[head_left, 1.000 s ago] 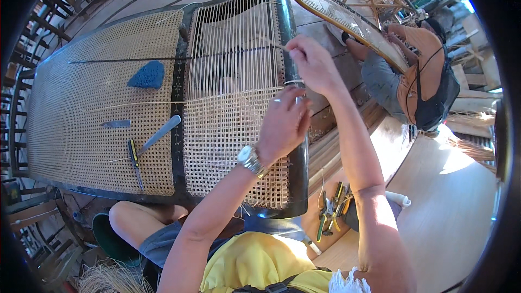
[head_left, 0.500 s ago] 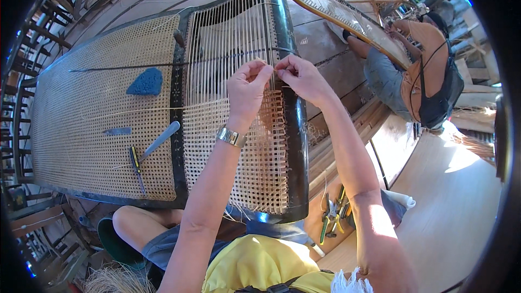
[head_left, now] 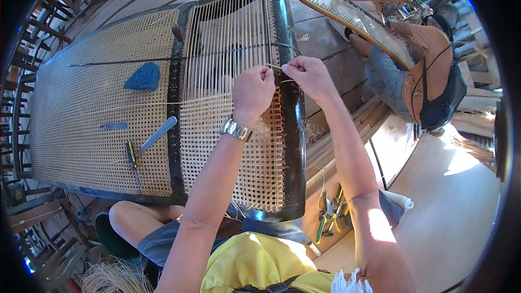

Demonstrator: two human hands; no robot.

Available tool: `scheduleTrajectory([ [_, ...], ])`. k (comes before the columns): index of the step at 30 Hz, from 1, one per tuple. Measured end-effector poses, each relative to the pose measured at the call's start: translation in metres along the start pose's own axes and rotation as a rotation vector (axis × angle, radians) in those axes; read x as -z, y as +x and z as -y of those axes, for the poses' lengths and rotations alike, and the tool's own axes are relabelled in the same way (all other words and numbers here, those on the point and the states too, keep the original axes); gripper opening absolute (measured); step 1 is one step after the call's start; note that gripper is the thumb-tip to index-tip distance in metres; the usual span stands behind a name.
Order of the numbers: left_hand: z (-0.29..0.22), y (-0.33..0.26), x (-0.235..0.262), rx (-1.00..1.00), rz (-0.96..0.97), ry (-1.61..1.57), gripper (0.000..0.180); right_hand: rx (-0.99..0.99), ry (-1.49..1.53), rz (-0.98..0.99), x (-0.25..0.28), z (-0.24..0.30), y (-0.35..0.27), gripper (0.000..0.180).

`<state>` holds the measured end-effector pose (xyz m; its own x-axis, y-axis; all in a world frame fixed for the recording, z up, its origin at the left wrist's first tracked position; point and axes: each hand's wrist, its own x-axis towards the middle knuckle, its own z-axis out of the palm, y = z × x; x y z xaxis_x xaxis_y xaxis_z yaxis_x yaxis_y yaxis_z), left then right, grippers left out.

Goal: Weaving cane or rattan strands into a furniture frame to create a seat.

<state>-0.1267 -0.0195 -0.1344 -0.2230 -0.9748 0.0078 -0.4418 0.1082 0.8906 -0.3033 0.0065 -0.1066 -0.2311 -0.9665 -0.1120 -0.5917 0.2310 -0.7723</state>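
Note:
A thin pale cane strand (head_left: pixel 275 67) spans the short gap between my two hands, above the dark right rail of a wooden frame (head_left: pixel 296 146). My left hand (head_left: pixel 253 93) has its back turned up and its fingertips closed on one end of the strand. Thumb and finger of my right hand (head_left: pixel 310 78) pinch the other end, over the rail. Below the hands, the cane webbing (head_left: pixel 233 157) is woven in a square mesh. Beyond them, parallel cane strands (head_left: pixel 228 27) run lengthwise without crosspieces. A long dark rod (head_left: pixel 125 63) passes crosswise through those strands.
On the finished cane panel (head_left: pixel 70 130) at left lie a blue foam piece (head_left: pixel 143 76), a flat-handled tool (head_left: pixel 157 137), a short blade (head_left: pixel 114 126) and a yellow-black screwdriver (head_left: pixel 132 157). Pliers (head_left: pixel 324 217) lie right of my lap. A co-worker (head_left: pixel 418 76) sits at far right beside a curved frame (head_left: pixel 336 11).
My hands have drawn slightly apart, baring the strand between them. My left hand has rolled so its back faces up, and my right hand has shifted a little right.

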Motion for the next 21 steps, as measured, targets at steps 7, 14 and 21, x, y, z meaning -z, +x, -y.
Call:
scheduleTrajectory([
  [7,0.006,0.005,0.007,0.070,0.058,-0.025,0.029,-0.019,-0.161,-0.120,-0.004,0.015,-0.001,0.031],
  [14,-0.001,0.008,0.006,0.099,0.152,-0.012,0.028,-0.026,-0.183,-0.129,0.000,0.010,-0.005,0.035],
  [21,0.018,0.013,0.009,0.435,0.240,-0.832,0.012,-0.052,-0.103,-0.105,-0.003,0.008,-0.003,0.034],
])
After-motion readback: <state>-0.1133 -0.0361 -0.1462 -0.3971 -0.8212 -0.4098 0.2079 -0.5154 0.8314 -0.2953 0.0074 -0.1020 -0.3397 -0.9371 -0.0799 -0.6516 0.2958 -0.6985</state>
